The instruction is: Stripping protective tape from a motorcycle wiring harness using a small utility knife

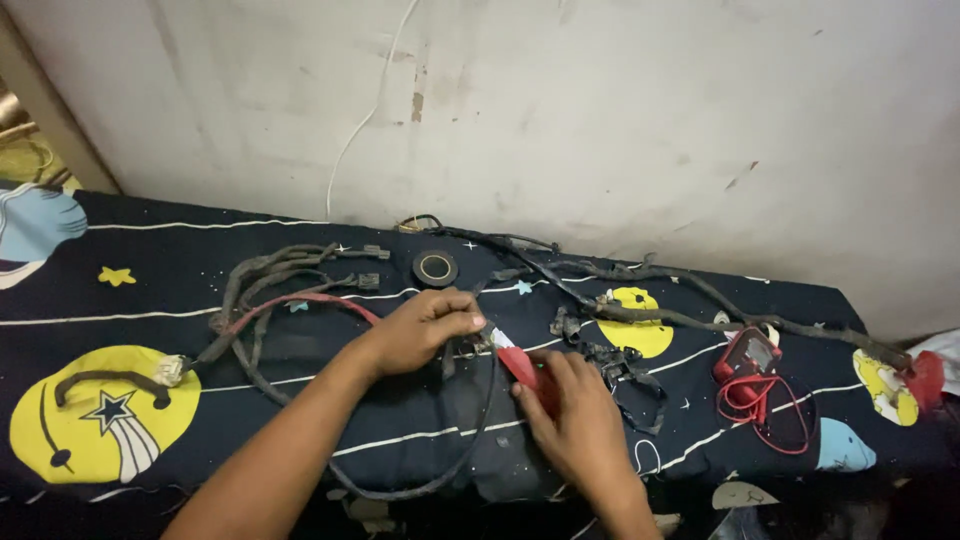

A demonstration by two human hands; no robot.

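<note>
While both hands meet at frame centre:
Left hand [425, 328]: fingers pinched together on a small connector [470, 346] of the black wire harness [300, 290].
Right hand [575, 420]: closed around a red-handled tool [518, 366], its tip touching the connector.
Harness: sprawls across the dark space-print cloth [90, 290].
Tape roll [435, 267]: just above the hands.
Red meter [750, 352]: right of centre.

A stained, scuffed white wall [600, 110] rose behind a surface covered by a dark blue space-patterned cloth [100, 290]. A thin white cable [362, 120] hung down that wall, above the cloth's left half.
</note>
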